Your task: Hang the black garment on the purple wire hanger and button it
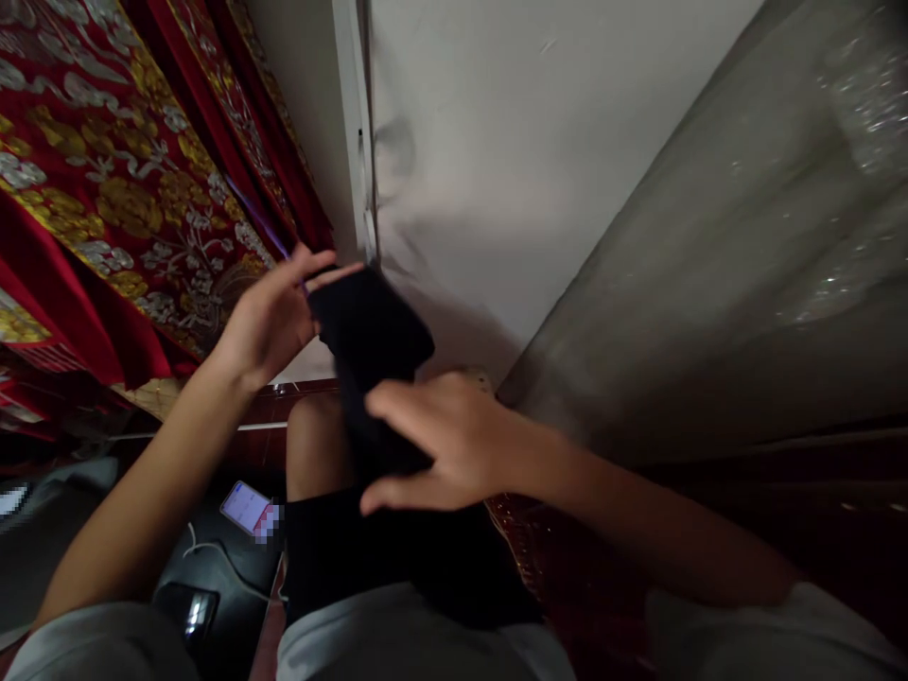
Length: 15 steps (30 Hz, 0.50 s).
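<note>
A black piece of cloth [370,333] is held up in front of me, above my knee. My left hand [273,317] grips its upper left edge between thumb and fingers. My right hand [440,440] lies against the lower part of the cloth, fingers together and curled round it. The cloth is blurred by motion, so its exact shape is unclear. Below it my bare knee [316,445] and black shorts [397,558] show.
A red and gold patterned curtain [106,170] hangs at the left. A white wall [511,170] and a grey sheer curtain [744,265] fill the right. A lit phone [250,509] with a white cable lies on a dark surface at lower left, beside another dark device [188,610].
</note>
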Available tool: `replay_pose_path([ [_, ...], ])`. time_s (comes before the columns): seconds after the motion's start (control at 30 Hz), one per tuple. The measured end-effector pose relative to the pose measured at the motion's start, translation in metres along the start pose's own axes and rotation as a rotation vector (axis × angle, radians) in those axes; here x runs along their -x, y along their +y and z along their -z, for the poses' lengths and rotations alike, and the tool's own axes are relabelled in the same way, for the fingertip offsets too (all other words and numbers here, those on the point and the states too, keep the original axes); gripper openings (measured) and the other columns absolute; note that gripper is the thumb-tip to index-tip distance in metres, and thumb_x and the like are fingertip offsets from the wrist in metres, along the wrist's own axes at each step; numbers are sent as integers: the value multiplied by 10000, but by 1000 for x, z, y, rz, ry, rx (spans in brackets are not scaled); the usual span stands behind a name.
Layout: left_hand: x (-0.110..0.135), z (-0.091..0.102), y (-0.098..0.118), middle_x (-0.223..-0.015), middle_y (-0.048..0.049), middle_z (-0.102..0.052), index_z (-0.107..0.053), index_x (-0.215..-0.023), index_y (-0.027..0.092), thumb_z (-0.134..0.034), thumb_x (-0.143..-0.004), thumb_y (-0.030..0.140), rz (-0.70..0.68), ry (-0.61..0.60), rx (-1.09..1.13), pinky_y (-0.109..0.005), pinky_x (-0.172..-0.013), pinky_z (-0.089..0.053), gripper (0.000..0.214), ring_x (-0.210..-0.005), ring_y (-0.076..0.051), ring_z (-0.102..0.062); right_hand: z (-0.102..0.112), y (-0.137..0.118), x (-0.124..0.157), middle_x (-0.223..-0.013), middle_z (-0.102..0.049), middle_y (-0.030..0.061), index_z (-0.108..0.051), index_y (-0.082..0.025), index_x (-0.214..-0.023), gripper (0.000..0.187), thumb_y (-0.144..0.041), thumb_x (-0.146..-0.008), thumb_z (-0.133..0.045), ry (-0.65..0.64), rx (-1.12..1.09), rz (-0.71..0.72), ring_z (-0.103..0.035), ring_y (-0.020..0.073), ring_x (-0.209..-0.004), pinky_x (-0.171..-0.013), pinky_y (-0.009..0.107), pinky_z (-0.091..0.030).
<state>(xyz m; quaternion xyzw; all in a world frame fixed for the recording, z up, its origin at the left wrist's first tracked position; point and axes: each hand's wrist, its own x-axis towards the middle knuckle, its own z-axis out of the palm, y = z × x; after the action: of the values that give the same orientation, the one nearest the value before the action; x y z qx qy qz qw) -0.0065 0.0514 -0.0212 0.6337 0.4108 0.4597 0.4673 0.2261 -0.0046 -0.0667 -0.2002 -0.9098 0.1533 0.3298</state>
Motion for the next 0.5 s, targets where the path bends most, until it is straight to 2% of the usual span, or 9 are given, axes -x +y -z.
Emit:
replay_pose_path([
  [0.03, 3, 0, -1, -1246, -116, -728, -592, -1211, 184, -556, -969, 342, 70, -14, 32, -428, -988, -602, 291, -1125, -261, -736, -6, -2, -4, -979, -750, 56, -735, -270, -1130, 443, -645, -921, -625, -200, -40, 75, -712, 222, -781, -664, 353, -543],
  [0.07, 8, 2, -3, -1196, -113, -748, -590, -1191, 183, -656, -872, 244, 132, -40, 45, -406, -939, -620, 332, -1044, -254, -761, -8, 0, -7, -1030, -752, 57, -732, -252, -1144, 444, -627, -927, -637, -322, -86, 93, -721, 215, -821, -705, 345, -548],
  [0.1, 14, 6, -6, -1149, -109, -763, -590, -1177, 187, -701, -798, 179, 191, -94, 38, -385, -875, -636, 395, -959, -245, -777, -8, 6, -10, -1074, -749, 59, -730, -238, -1145, 424, -598, -942, -638, -362, -122, 75, -725, 211, -878, -762, 342, -553],
  [0.17, 28, 18, -13, -1080, -107, -774, -610, -1158, 202, -725, -781, 187, 315, -274, -39, -346, -750, -647, 394, -857, -235, -781, 0, 31, -13, -1135, -733, 65, -725, -232, -1138, 335, -507, -981, -617, -222, -140, -17, -709, 212, -1014, -905, 351, -544],
  [0.27, 46, 38, -18, -1035, -108, -776, -692, -1066, 213, -700, -849, 272, 428, -471, -227, -299, -650, -641, 224, -874, -242, -776, 11, 85, -8, -1298, -668, 86, -688, -259, -1223, 307, -415, -971, -609, 176, -72, -220, -601, 252, -1268, -1106, 428, -465],
  [0.3, 49, 43, -19, -1016, -104, -778, -718, -1020, 213, -690, -858, 288, 422, -467, -271, -292, -634, -640, 180, -878, -244, -774, 11, 104, -4, -1339, -650, 89, -679, -270, -1246, 348, -432, -941, -635, 220, -84, -303, -570, 271, -1311, -1126, 460, -454],
  [0.37, 49, 53, -20, -969, -95, -776, -749, -942, 211, -690, -847, 298, 356, -367, -317, -282, -604, -637, 141, -865, -246, -771, 6, 139, 7, -1275, -691, 81, -700, -283, -1196, 367, -502, -907, -647, 105, -267, -454, -620, 279, -1237, -1076, 490, -498],
  [0.43, 40, 59, -22, -935, -85, -769, -759, -904, 211, -726, -799, 281, 241, -179, -314, -269, -585, -632, 130, -863, -246, -766, -3, 163, 18, -1037, -749, 80, -732, -264, -1067, 394, -594, -920, -572, -43, -534, -555, -703, 266, -1014, -948, 487, -567],
  [0.5, 27, 62, -27, -935, -80, -764, -749, -885, 206, -764, -740, 245, 138, 15, -271, -258, -580, -626, 151, -884, -249, -760, -6, 176, 25, -822, -725, 90, -730, -235, -959, 549, -682, -950, -410, -68, -700, -616, -715, 268, -840, -811, 484, -597],
])
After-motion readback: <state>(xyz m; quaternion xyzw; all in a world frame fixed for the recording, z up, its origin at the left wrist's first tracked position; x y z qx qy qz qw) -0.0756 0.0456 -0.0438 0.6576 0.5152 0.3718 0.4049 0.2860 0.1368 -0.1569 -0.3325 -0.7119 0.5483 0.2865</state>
